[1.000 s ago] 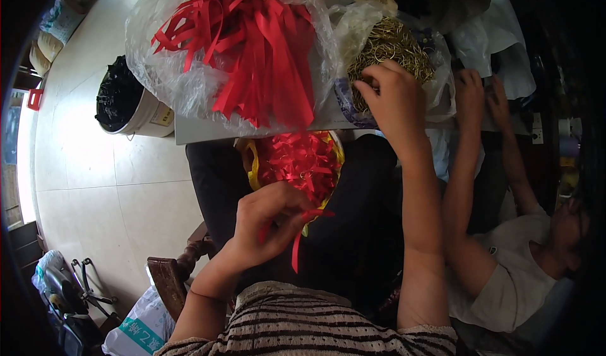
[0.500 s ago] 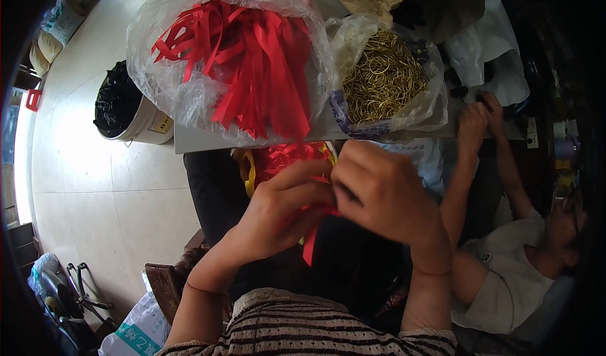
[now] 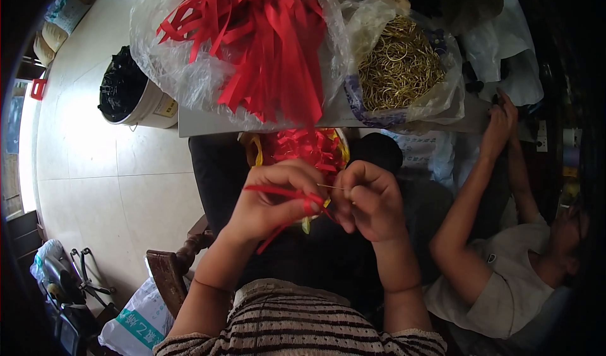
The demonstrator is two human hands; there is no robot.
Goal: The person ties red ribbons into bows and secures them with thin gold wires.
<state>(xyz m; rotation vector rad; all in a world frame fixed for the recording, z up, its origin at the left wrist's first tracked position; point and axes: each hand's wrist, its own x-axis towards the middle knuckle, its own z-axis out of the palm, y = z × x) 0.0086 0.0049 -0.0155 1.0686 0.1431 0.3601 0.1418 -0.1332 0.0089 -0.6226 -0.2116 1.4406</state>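
My left hand [image 3: 268,201] is closed in a pinch on a narrow red ribbon [image 3: 273,191], looped at the fingertips with its ends hanging loose. A thin gold-coloured wire piece [image 3: 329,187] stretches from there to my right hand [image 3: 374,201], whose fingers are closed on its other end. Whether the wire runs through the ribbon's loop is too small to tell. Below the table edge, just beyond my hands, a container holds cut red ribbon pieces [image 3: 303,149], with yellow at its rim.
On the grey table [image 3: 199,121] lie a clear plastic bag of long red ribbons [image 3: 278,53] and a bag of gold-coloured wire rings [image 3: 401,65]. A bucket [image 3: 154,106] with a black liner stands left. A co-worker's hands [image 3: 499,125] are at the table's right. A wooden chair [image 3: 167,280] is lower left.
My hands have moved slightly down and apart, so the thin wire between them now shows. The ribbon's loop has come into sight at my left fingertips. The whole view has shifted a little.
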